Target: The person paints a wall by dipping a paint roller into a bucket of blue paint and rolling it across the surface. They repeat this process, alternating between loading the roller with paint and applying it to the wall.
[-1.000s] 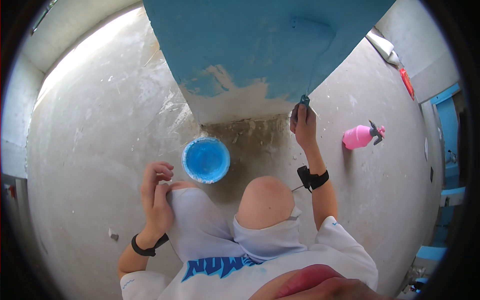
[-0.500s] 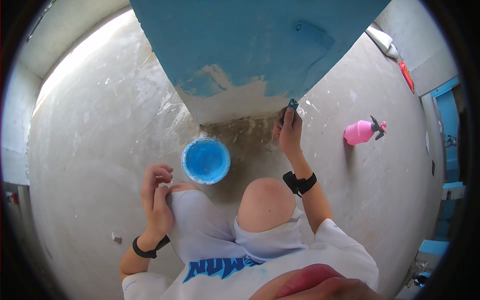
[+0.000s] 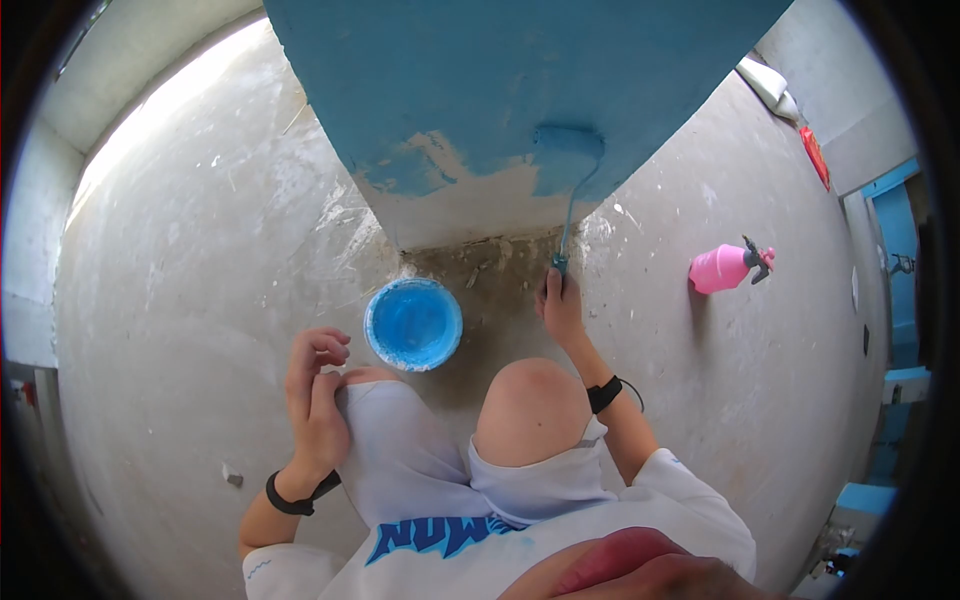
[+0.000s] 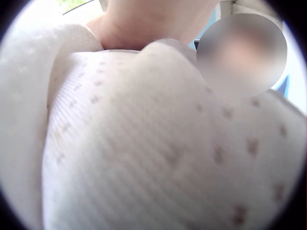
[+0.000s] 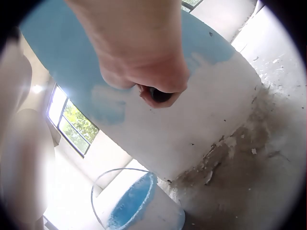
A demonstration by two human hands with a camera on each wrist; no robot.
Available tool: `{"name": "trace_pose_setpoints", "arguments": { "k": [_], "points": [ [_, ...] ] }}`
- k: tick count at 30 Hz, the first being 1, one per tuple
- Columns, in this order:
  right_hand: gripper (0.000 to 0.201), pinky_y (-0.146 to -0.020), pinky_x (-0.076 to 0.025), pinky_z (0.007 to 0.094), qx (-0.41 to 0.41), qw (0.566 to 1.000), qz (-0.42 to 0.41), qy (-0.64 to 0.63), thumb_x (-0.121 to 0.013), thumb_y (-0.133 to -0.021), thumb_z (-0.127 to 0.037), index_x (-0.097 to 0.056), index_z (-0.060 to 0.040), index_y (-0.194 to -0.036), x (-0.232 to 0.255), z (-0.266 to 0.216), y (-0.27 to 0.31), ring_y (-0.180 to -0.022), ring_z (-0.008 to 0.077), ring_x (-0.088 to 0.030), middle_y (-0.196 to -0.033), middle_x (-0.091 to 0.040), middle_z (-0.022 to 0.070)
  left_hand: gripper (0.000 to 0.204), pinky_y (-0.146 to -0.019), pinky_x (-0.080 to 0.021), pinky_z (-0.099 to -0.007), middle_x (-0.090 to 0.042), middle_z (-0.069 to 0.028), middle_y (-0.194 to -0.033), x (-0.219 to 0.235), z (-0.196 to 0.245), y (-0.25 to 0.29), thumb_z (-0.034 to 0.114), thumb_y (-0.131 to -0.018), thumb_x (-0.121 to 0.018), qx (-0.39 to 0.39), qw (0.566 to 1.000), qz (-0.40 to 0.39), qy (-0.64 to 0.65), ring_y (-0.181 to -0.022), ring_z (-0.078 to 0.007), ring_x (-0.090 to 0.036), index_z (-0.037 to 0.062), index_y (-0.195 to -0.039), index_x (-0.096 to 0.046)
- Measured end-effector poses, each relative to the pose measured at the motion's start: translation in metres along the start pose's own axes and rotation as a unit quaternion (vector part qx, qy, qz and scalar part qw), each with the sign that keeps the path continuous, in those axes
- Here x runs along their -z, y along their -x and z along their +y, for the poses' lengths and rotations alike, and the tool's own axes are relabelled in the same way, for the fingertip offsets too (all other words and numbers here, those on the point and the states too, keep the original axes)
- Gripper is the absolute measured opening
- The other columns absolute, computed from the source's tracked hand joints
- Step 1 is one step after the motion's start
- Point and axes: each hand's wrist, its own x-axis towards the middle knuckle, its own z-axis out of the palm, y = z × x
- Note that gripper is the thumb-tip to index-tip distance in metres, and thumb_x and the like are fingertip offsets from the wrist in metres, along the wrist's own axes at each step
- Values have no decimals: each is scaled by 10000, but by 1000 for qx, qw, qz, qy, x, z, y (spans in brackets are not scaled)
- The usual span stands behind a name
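In the head view my right hand (image 3: 562, 308) grips the handle of a small paint roller (image 3: 570, 139). The roller's head lies against a pillar (image 3: 440, 80), low on its blue paint, just above the bare whitish strip. From the right wrist view, the dark handle end (image 5: 161, 95) pokes out of my curled fingers. My left hand (image 3: 318, 400) rests by my left knee, fingers loosely bent and holding nothing. Between the hands and the pillar's foot stands a bucket (image 3: 415, 366) of blue paint. White cloth (image 4: 144, 143) fills most of the left wrist view.
A pink spray bottle (image 3: 719, 269) stands on the concrete floor (image 3: 200, 300) to the right. Farther right, a red packet (image 3: 814, 159) and a white roll (image 3: 768, 88) lie along the wall. The bucket's wire handle (image 5: 92, 194) stands raised in the right wrist view.
My right hand has come down towards me and left, drawing the roller from higher on the pillar to near the blue paint's lower edge. The left hand has stayed in place.
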Motion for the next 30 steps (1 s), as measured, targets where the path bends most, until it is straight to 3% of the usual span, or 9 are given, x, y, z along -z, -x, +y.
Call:
{"name": "trace_pose_setpoints", "arguments": {
  "k": [5, 8, 11, 13, 17, 19, 22, 25, 30],
  "points": [
    [372, -430, -360, 295, -38, 997, 13, 69, -440, -1053, -324, -489, -49, -808, 9, 52, 4, -454, 118, -467, -568, -480, 9, 234, -909, -400, -285, -543, -121, -1086, 3, 0, 3, -13, -764, -377, 2, 1000, -9, 10, -995, -184, -503, 10, -949, -518],
    [387, -446, -374, 310, 32, 980, 45, 190, -450, -1050, -316, -514, -22, -806, 6, 76, -2, -462, 126, -489, -572, -502, 21, 231, -908, -399, -285, -543, -121, -1082, 3, 2, 4, -13, -762, -377, 3, 1000, -2, 16, -997, -185, -502, 8, -945, -516],
    [406, -463, -389, 312, -30, 995, 47, 88, -462, -1044, -309, -523, -11, -775, -9, 33, 3, -478, 137, -517, -569, -514, 35, 227, -906, -403, -286, -546, -121, -1080, 1, -1, 4, -12, -762, -379, 3, 1000, 2, 18, -986, -184, -501, 6, -941, -518],
    [389, -470, -396, 310, 64, 983, 80, 152, -464, -1041, -291, -516, -21, -765, -11, 1, -14, -489, 133, -519, -564, -513, 33, 225, -904, -407, -287, -548, -120, -1081, 0, 0, 4, -12, -763, -381, 1, 1000, -4, 10, -977, -182, -501, 5, -939, -520],
    [376, -472, -394, 309, 59, 991, 60, 103, -460, -1040, -291, -506, -26, -776, -12, -83, -32, -488, 125, -506, -566, -501, 24, 224, -896, -415, -289, -549, -115, -1091, -1, 4, 0, 3, -760, -388, 6, 1000, -7, -3, -942, -167, -493, 8, -939, -522],
    [374, -462, -391, 299, 120, 987, 26, 99, -450, -1042, -297, -483, -32, -780, -10, -108, -37, -475, 114, -482, -569, -477, 11, 231, -902, -416, -288, -553, -119, -1094, -1, 3, 0, -16, -765, -390, 6, 1000, -13, 0, -954, -172, -500, 6, -950, -527],
    [388, -458, -383, 286, 133, 987, 2, 85, -448, -1045, -317, -468, -36, -777, -17, -144, -33, -472, 108, -472, -573, -457, 0, 234, -902, -415, -288, -553, -118, -1095, -3, 2, 1, -17, -767, -391, 10, 1000, -10, -1, -953, -171, -499, 6, -955, -527],
    [391, -457, -375, 282, 96, 995, -33, 6, -440, -1049, -327, -456, -45, -779, -32, -133, -28, -476, 100, -461, -572, -445, -9, 234, -904, -413, -287, -551, -116, -1099, -4, 3, 0, -16, -768, -389, 8, 1000, -3, 5, -953, -169, -497, 7, -956, -528],
    [379, -469, -371, 311, 41, 997, -49, 47, -450, -1048, -320, -478, -32, -803, -38, -60, -18, -476, 118, -465, -590, -478, 22, 225, -890, -421, -291, -552, -107, -1078, -8, 4, -2, 16, -759, -381, 14, 1000, 7, -5, -954, -167, -502, 7, -932, -525]
  ]
}}
